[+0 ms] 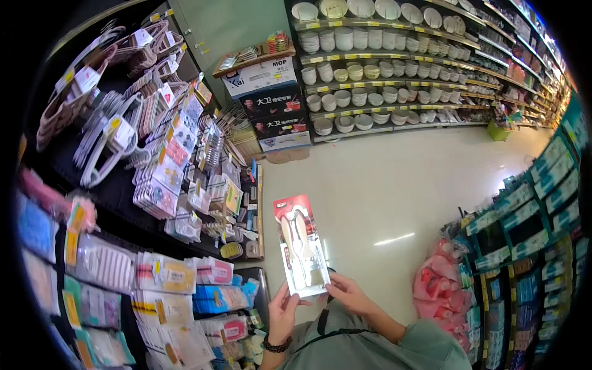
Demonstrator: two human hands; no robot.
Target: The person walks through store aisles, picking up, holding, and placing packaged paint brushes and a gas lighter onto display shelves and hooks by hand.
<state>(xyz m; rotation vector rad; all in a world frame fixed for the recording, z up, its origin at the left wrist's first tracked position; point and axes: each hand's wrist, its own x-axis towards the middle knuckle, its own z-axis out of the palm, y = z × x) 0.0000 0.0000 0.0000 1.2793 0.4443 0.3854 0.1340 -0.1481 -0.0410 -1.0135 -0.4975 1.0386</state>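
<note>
Here's the red-and-white carded package (301, 246), out in front of the body, and both hands are on it! The left hand (283, 313) pinches the lower left corner, fingers part-curled; the right hand (346, 293) nips the lower right, nearly closed. Below, glossy pale floor (351, 179); hangers (114, 135) crowd the left; ahead, white bowls (343, 39) line the shelves (354, 24).
</note>
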